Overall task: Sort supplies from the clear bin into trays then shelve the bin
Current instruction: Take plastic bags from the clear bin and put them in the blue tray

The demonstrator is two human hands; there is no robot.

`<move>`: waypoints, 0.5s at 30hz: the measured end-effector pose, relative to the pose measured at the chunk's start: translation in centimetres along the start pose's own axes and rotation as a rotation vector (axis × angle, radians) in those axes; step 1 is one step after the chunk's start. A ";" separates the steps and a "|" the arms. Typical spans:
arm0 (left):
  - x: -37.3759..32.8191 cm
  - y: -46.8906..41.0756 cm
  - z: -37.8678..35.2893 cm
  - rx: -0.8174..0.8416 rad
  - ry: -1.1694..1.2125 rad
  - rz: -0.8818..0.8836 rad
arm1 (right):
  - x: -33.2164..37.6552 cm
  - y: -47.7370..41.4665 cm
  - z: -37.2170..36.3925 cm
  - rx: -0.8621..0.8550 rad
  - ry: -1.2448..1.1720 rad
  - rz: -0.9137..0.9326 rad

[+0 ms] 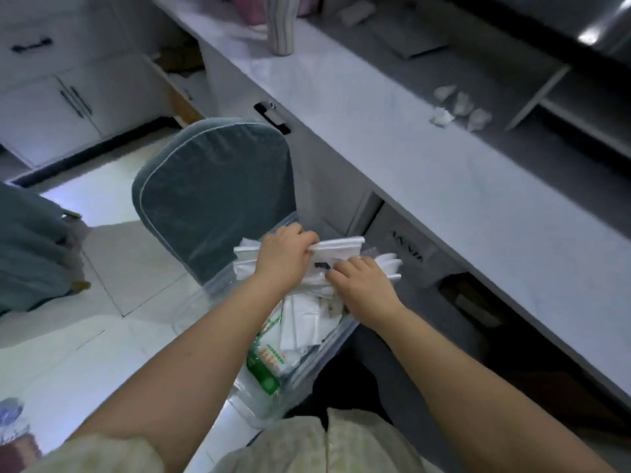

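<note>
Hands are working close together inside the clear bin [309,378], which is sitting beside a grey-blue chair [211,186]. The left hand [283,257] is gripping the top edge of the white packets [341,245], and the right hand [362,285] is curling its fingers onto the same stack. A green-printed packet [269,368] is lying lower in the bin, its writing too blurred to read.

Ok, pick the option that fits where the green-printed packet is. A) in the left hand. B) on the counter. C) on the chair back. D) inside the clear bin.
D: the green-printed packet lies inside the clear bin, nearer the person than the left hand and right hand, which both grip white packets.
</note>
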State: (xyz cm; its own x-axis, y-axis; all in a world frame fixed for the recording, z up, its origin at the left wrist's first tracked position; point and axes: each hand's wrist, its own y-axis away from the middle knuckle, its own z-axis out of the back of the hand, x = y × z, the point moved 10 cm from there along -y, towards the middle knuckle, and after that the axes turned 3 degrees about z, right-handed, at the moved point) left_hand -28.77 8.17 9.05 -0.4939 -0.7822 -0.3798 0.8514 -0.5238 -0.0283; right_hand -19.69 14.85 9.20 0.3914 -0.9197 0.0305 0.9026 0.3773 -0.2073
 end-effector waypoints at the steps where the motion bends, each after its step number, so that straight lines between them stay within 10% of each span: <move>1: -1.8 0.0 0.1 0.008 0.021 -0.048 | -0.1 1.1 1.1 -0.019 0.021 -0.029; 15: -28.5 5.7 -4.1 0.245 0.167 -0.598 | -4.4 22.6 14.4 -0.356 0.409 -0.662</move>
State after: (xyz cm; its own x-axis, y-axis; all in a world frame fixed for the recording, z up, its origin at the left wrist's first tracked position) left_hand -9.11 28.83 15.95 -0.8177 -0.2804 -0.5028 0.3646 -0.9281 -0.0752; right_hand 1.59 29.00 18.42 -0.3536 -0.9313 -0.0873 0.7854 -0.2449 -0.5684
